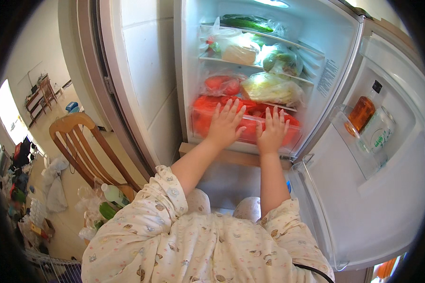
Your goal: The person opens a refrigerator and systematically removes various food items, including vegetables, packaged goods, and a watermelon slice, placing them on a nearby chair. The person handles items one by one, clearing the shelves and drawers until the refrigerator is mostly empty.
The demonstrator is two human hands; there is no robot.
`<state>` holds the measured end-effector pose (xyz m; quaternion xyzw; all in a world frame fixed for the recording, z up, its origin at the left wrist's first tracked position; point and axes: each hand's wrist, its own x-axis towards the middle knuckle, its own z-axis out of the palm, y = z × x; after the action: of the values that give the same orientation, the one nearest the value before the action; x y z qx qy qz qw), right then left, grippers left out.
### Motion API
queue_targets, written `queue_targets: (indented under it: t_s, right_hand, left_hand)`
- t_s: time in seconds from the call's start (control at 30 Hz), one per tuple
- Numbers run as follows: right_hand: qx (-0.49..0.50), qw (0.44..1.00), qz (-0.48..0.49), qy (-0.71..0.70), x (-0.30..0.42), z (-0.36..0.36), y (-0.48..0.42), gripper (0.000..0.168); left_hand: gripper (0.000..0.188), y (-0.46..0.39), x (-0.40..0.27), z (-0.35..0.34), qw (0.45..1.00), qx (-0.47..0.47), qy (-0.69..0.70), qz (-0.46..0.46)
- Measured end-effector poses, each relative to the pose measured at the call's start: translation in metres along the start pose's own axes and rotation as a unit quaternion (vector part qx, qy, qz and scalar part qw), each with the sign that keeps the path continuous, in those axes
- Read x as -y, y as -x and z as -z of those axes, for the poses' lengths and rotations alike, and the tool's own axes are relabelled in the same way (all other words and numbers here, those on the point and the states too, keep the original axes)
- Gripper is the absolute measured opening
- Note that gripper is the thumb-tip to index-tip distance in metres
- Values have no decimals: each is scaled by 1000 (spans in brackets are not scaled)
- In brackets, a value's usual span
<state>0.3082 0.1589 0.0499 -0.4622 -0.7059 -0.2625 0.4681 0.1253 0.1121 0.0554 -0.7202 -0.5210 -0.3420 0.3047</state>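
Note:
Both of my hands are in front of an open refrigerator, fingers spread and holding nothing. My left hand [227,122] lies over the front of a transparent drawer [249,136] at the bottom of the compartment. Near the drawer's right half is my right hand [272,131], palm down with fingertips at the upper rim. Whether the palms press on the drawer front cannot be made out. Red plastic bags [205,111] fill the drawer; their contents are mostly hidden. Just above are bagged red tomato-like produce [221,84] and a bagged cabbage [272,88].
Upper shelves hold bagged cucumbers [248,23], a bagged pale block [241,52] and bagged green vegetables [281,62]. The open door [382,212] at right carries an amber bottle [361,111] and a can [378,129]. A wooden chair [79,120] with bagged groceries stands left.

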Motion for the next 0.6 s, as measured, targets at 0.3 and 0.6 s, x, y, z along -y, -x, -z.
queue_targets:
  t_s: [0.3, 0.6]
  right_hand:
    - [5, 1000, -23, 9, -10, -38, -10, 62]
    - [48, 998, -40, 1, -18, -66, -19, 65]
  left_hand:
    - [76, -14, 13, -31, 1000, -4, 18, 14]
    - [66, -29, 23, -52, 999, 24, -45, 9]
